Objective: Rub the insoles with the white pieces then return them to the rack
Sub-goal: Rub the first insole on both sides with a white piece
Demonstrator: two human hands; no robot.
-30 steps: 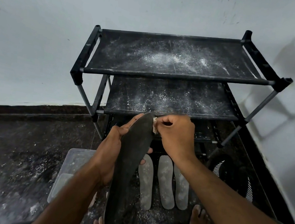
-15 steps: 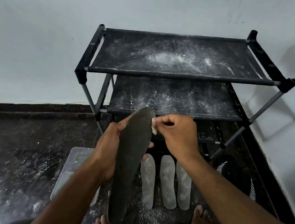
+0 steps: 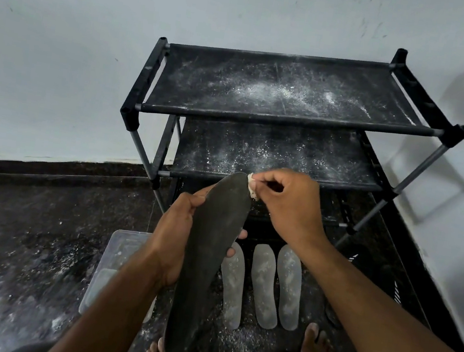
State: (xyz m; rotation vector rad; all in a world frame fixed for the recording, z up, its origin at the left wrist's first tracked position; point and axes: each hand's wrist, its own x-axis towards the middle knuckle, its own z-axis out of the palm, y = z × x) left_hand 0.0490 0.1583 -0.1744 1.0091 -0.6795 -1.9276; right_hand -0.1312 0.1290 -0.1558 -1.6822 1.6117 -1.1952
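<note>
Insole [image 3: 207,256] in left hand's [image 3: 169,244] grip, white piece [image 3: 252,187] pinched by right hand [image 3: 289,204].

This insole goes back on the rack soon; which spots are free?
Both shelves of the rack hold only white powder. The floor in front is crowded: three dusted insoles lie side by side, with a clear plastic tub to their left.

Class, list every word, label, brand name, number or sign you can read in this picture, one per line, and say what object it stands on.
None: no readable text anywhere.
The dark insole, the white piece, the rack, the three pale insoles on the floor and the clear plastic container carry only white powder marks, no letters or numbers.
</note>
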